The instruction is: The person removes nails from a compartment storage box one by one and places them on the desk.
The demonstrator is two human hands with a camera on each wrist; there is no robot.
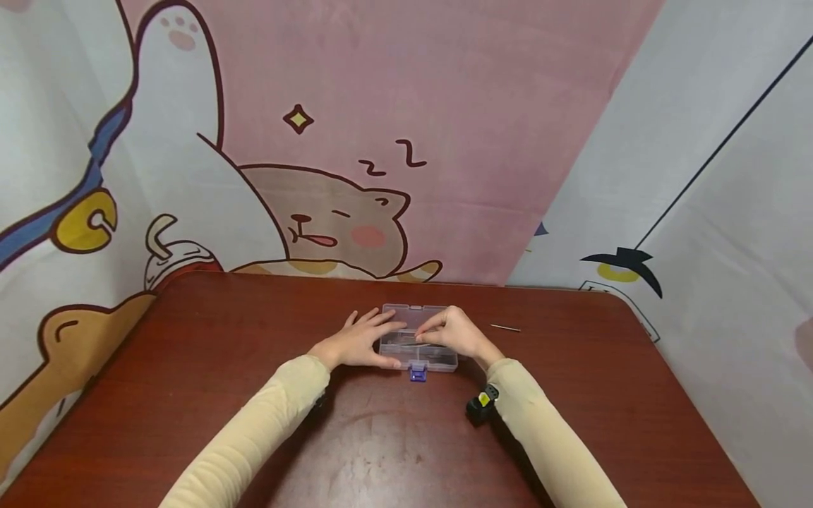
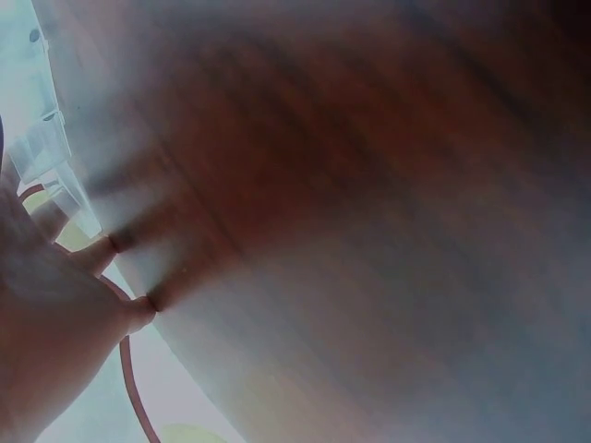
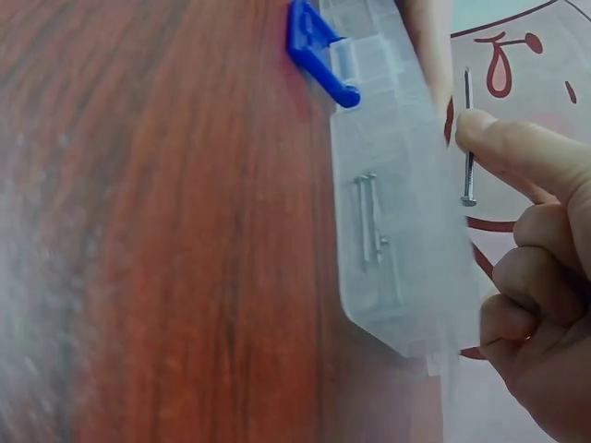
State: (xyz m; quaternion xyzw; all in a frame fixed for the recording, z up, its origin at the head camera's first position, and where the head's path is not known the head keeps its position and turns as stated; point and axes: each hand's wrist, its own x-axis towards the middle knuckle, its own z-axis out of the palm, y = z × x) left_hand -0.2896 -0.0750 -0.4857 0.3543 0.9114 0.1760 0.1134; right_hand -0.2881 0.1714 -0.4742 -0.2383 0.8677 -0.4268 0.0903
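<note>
A clear plastic compartment box (image 1: 438, 366) with a blue latch (image 1: 417, 373) stands on the table, its lid (image 1: 401, 313) swung up at the far side. My right hand (image 1: 459, 333) is over the box's right part and pinches a nail (image 3: 469, 175) between thumb and finger; the nail's head shows in the right wrist view. Several nails (image 3: 367, 217) show through the box's wall. At the box's left side my left hand (image 1: 358, 341) rests with fingers spread, thumb near the front edge and fingertips at the lid.
One more nail (image 1: 505, 327) lies on the brown table (image 1: 375, 437) to the right of the box. Behind the table hangs a cloth (image 1: 476, 141) printed with cartoon animals. A black wrist device (image 1: 483, 403) is on the right sleeve.
</note>
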